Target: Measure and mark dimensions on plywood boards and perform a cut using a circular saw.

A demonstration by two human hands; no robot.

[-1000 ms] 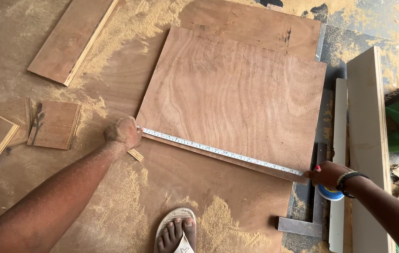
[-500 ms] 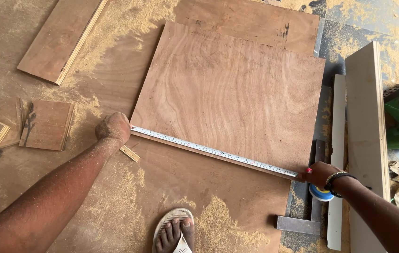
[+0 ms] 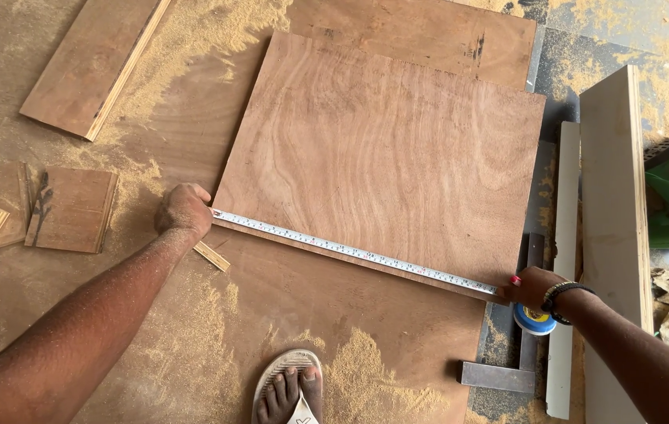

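A person stretches a white steel measuring tape blade [image 3: 354, 253] along the near edge of a square reddish-brown plywood panel [image 3: 385, 153], which lies flat on a larger sheet of brown plywood [image 3: 334, 330] dusted with sawdust. The left hand [image 3: 184, 212] is closed in a loose fist over the tape's free end, pinning it at the panel's near left corner. The right hand [image 3: 535, 286] pinches the blade at the near right corner; its grip is narrow, fingertips pressed on the tape, and the round blue and yellow tape case [image 3: 535, 319] sits just below it.

The panel looks thin, stiff and fairly light, with a smooth face; it would likely be best taken by two opposite edges. The blade looks springy and prone to buckling unless kept taut.

Near the left hand lies a small wood sliver [image 3: 213, 256]. A steel try square [image 3: 519, 345] rests by the right hand, and a sandalled foot [image 3: 289, 390] stands on the sheet.
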